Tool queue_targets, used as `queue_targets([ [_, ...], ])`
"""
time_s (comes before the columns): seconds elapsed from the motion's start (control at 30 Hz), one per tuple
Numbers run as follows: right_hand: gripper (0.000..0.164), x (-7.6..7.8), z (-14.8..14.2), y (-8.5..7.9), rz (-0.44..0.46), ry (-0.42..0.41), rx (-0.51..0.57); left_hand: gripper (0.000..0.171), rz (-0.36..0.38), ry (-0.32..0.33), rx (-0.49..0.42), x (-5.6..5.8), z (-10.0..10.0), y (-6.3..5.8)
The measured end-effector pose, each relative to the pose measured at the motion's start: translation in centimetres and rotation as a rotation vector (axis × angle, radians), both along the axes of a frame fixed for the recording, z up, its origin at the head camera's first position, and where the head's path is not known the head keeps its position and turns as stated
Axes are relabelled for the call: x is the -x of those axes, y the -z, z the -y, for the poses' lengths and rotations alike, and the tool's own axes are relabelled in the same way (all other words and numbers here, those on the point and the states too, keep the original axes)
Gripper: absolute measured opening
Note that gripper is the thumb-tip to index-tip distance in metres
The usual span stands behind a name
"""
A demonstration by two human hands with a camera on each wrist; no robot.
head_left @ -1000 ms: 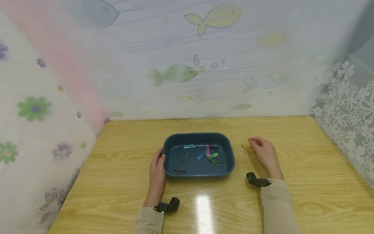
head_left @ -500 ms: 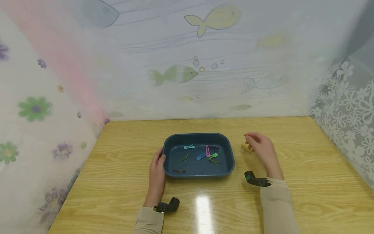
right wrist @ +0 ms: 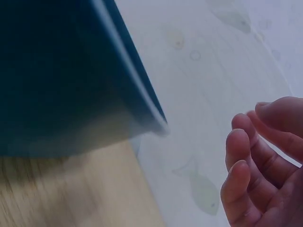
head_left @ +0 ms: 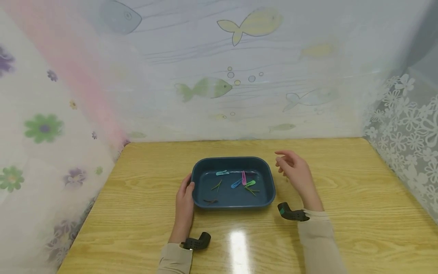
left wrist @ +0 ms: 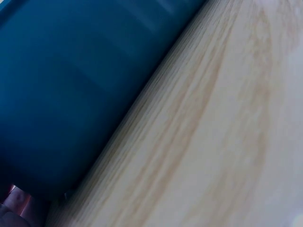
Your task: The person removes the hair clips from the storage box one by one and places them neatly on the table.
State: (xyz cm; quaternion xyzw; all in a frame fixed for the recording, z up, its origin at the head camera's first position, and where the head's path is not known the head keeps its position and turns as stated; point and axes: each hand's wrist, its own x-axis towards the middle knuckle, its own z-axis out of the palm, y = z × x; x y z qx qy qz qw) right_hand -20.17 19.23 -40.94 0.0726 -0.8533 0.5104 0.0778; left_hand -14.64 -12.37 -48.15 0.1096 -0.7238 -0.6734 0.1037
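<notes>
A dark blue plastic tub (head_left: 234, 201) stands on the table. My left hand (head_left: 184, 207) holds its left side, thumb at the rim; in the left wrist view a little of that hand (left wrist: 19, 205) shows below the tub wall. Inside lie snap hair clips: light blue (head_left: 222, 172), blue (head_left: 236, 183), pink (head_left: 244, 178) and green (head_left: 251, 183). Thin V-shaped pieces, greenish (head_left: 217, 185) and dark brown (head_left: 210, 201), lie there too. My right hand (head_left: 295, 171) hovers right of the tub, fingers loosely bent; nothing shows between its fingers in the right wrist view.
The wooden table (head_left: 137, 213) reaches to a fish-patterned curtain (head_left: 191, 114) at the back. Flowered sheets hang on the left (head_left: 51, 160) and right (head_left: 407, 125). Thin yellowish pieces right of the tub are mostly hidden behind my right hand.
My right hand has lifted off the yellowish pieces on the table and moved left and slightly away from me, toward the tub. My left hand and the tub stay in place.
</notes>
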Motion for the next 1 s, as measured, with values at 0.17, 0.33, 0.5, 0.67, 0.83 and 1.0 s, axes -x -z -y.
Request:
queue_targets([
  [0.17, 0.032, -0.3, 0.9, -0.5, -0.017, -0.066, -0.029, 0.034, -0.003, -0.001, 0.003, 0.0, 0.0, 0.1],
  [0.33, 0.032, -0.6, 1.8, -1.1, -0.011, -0.108, -0.044, 0.035, 0.006, 0.003, 0.011, 0.0, 0.1, 0.0],
  [0.5, 0.032, -0.9, 2.8, -1.5, -0.021, -0.142, -0.063, 0.036, 0.015, 0.021, -0.01, 0.0, 0.2, -0.2],
  [0.67, 0.031, -1.3, 4.1, -1.7, -0.063, -0.173, -0.061, 0.036, 0.023, 0.029, -0.027, 0.1, 0.2, -0.3],
  [0.83, 0.03, -1.4, 5.5, -1.3, -0.079, -0.219, -0.073, 0.036, 0.019, 0.03, -0.021, 0.1, 0.2, -0.2],
  [1.0, 0.025, -1.8, 7.3, -0.7, -0.071, -0.289, -0.118, 0.036, 0.006, 0.009, 0.002, 0.1, 0.1, 0.1],
])
